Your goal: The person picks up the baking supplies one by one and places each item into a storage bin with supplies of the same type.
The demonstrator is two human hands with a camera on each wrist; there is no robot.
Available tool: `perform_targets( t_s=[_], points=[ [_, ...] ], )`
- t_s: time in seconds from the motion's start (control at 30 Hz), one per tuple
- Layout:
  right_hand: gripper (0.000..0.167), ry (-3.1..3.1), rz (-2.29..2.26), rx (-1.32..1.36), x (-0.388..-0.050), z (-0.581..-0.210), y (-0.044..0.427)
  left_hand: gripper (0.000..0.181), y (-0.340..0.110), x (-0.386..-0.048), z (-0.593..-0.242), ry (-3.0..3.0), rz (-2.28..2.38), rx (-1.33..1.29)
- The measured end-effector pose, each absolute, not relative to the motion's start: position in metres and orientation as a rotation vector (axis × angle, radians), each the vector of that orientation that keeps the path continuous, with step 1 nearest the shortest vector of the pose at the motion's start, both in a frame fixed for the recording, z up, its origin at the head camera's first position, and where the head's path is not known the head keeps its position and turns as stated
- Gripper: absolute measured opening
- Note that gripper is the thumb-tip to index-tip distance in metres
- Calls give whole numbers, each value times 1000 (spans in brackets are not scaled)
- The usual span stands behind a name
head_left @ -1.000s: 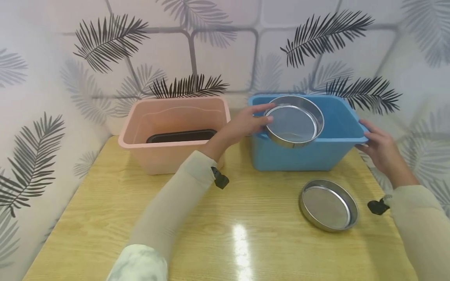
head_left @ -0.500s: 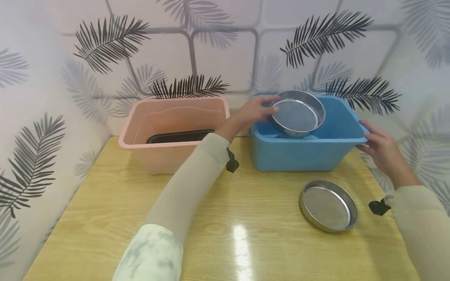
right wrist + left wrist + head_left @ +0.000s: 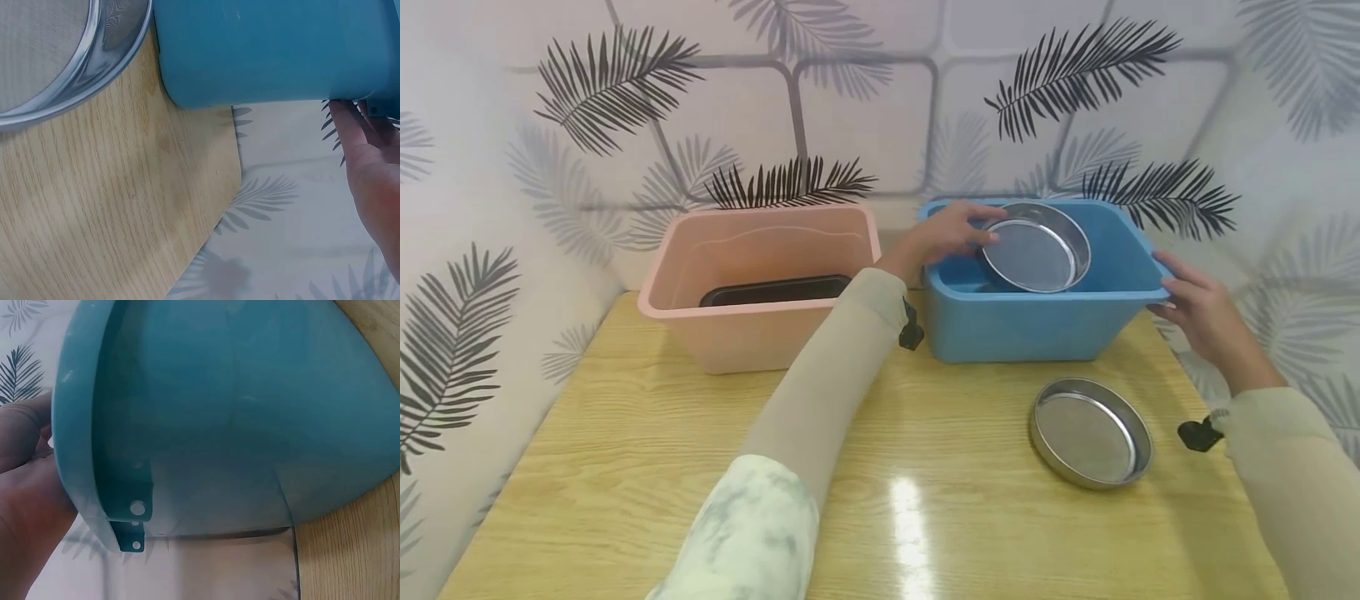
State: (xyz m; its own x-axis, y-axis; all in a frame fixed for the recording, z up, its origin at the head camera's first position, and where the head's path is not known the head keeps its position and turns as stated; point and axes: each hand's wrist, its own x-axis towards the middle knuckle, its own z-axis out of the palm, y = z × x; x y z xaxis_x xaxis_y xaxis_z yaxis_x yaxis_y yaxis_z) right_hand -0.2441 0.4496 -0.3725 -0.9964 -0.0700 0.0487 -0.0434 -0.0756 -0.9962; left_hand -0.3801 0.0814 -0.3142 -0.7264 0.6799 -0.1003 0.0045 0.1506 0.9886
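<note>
My left hand [image 3: 951,232] pinches the left rim of a round metal sieve [image 3: 1036,250], thumb inside and fingers at the back edge. This sieve tilts within the mouth of the blue plastic tub [image 3: 1007,329], its lower part below the front rim. At the tub's right end my right hand [image 3: 1206,312] grips the rim; in the right wrist view the fingers [image 3: 351,128] reach up under it. A second round metal sieve [image 3: 1090,433], with fine mesh in the right wrist view, lies on the table. The left wrist view shows the tub's outer wall [image 3: 206,425], which hides the held sieve.
A pink plastic tub [image 3: 745,333] stands left of the blue one, with a black object [image 3: 775,291] inside. Both tubs stand at the back of the wooden table [image 3: 647,467], against a leaf-patterned wall [image 3: 880,117]. The table's right edge runs close to the blue tub.
My left hand has carried the sieve from above the blue tub's front rim back and down into its mouth. My right hand keeps its place on the rim. The head view has shifted slightly.
</note>
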Motion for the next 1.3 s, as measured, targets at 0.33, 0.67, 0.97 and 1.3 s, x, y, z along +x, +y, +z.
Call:
perform_targets(
  t_s=[0.33,0.67,0.97,1.3],
  points=[
    [61,2105,-2329,-113,-245,-374,450,50,88,-389,-322,2186,1308,879],
    [54,1999,-2435,-132,-245,-375,449,54,108,-393,-335,2271,964,909],
    [61,2090,-2330,-61,-245,-372,450,54,116,-387,-337,2333,795,875],
    [60,2084,-2359,-82,-244,-375,450,57,117,-386,-337,2416,811,938]
  ],
)
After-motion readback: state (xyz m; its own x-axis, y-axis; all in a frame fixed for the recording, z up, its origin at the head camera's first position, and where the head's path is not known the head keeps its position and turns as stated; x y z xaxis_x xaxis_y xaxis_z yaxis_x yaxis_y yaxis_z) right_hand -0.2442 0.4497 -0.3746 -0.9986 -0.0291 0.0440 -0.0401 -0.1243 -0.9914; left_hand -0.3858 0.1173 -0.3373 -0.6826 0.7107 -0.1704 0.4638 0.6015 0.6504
